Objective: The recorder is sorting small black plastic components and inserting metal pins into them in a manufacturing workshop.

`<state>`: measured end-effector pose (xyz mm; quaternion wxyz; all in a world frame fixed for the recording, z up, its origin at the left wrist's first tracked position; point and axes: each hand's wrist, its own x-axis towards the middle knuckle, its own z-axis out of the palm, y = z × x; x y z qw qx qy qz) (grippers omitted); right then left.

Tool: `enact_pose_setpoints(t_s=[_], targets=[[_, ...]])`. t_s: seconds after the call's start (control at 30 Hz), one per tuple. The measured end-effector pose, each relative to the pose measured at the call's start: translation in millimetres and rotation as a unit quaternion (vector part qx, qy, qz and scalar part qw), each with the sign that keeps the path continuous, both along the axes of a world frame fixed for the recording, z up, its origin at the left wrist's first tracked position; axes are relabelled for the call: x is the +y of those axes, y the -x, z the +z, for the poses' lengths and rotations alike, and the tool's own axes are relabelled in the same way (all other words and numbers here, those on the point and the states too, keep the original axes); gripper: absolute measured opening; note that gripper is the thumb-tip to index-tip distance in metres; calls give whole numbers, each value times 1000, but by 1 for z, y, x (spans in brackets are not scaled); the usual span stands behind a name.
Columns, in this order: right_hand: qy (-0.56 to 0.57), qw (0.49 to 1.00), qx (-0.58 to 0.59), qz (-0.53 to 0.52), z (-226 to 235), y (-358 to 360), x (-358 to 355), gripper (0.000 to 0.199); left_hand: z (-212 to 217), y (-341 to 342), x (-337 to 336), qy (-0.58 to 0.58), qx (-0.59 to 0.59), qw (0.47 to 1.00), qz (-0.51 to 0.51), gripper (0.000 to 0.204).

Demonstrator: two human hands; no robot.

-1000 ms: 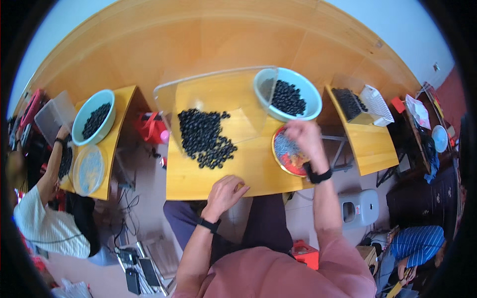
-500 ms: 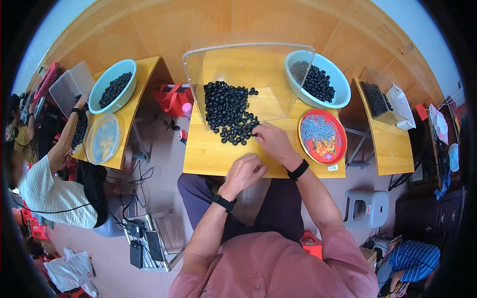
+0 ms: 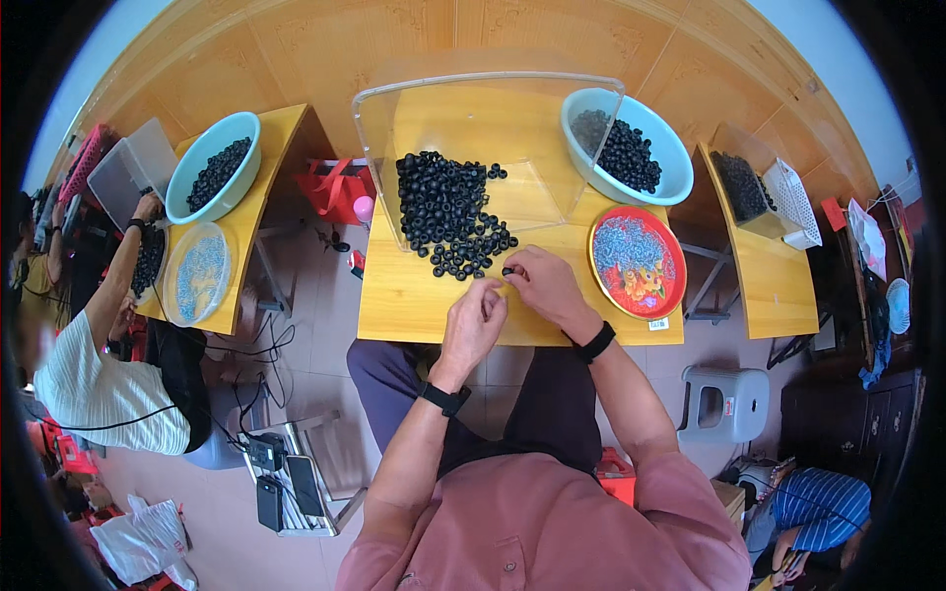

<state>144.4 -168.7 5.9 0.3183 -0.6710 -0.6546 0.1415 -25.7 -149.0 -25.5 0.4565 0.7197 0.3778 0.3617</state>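
A heap of small black rings point(image 3: 448, 212) lies on the yellow wooden table point(image 3: 414, 305), inside a clear plastic guard point(image 3: 473, 89). My right hand point(image 3: 542, 286) pinches one black ring point(image 3: 508, 270) at the near edge of the heap. My left hand point(image 3: 473, 323) is right beside it, fingertips curled and meeting the right hand's; what it holds is hidden. A pale blue basin point(image 3: 670, 177) of black rings stands at the back right. A red plate point(image 3: 670, 286) of small silvery parts sits to the right of my hands.
At the left, another person point(image 3: 99, 374) works at a second table point(image 3: 251, 212) with a blue basin point(image 3: 192, 192) of rings and a clear dish point(image 3: 197, 271). A third table point(image 3: 778, 286) stands right. A grey stool point(image 3: 724, 404) and floor cables point(image 3: 266, 374) lie below.
My right hand came back from the red plate to the near edge of the heap and took a ring. My left hand rose to meet it.
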Motion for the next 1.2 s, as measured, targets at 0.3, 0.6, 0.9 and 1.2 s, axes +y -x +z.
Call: enact_pose_setpoints(t_s=[0.3,0.6,0.9,1.2], targets=[[-115,992,-31,43,2,10,-28,16,-15,3,10,128,-90,987,-30,22],[-33,979,201,-29,-9,14,-36,15,-18,0,10,199,-187,961,-33,20],[-11,967,253,-43,-8,15,-41,16,-25,-2,10,145,-168,974,-40,19],[-18,986,144,-82,9,-12,-61,16,-20,3,8,151,-129,980,-23,17]])
